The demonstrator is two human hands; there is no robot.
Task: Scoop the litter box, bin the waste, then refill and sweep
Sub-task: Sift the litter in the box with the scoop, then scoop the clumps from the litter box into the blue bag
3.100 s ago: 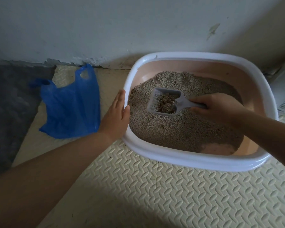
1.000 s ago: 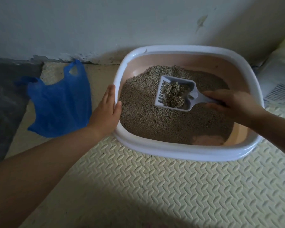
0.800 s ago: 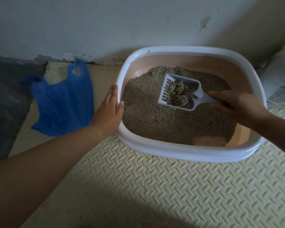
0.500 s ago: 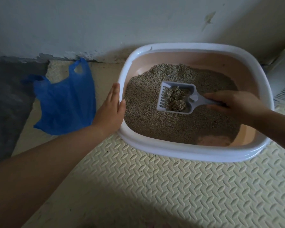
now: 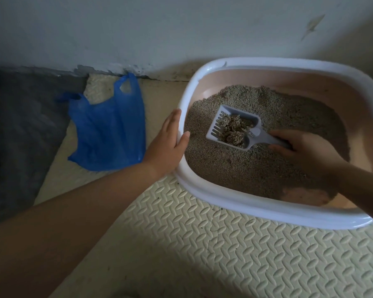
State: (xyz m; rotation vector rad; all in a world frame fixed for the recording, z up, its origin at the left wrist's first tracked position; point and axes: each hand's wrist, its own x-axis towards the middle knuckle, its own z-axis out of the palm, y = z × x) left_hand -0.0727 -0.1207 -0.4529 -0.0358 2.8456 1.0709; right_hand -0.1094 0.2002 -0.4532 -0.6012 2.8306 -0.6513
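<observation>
Scoop (image 5: pixel 251 134), slotted, clumps (image 5: pixel 233 131) aboard: right hand (image 5: pixel 306 151) grips handle above litter (image 5: pixel 235 166). Left hand (image 5: pixel 168 145), fingers straight, braces litter box (image 5: pixel 267 208). Blue plastic bag (image 5: pixel 108 130) beyond left hand; advise sifting, then level carry.

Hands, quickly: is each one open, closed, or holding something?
Left hand: open, fingers straight against the litter box rim.
Right hand: closed on the scoop handle; clumps in it.

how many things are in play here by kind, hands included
hands: 2, left hand and right hand
litter box: 1
scoop: 1
blue bag: 1
total: 5
</observation>
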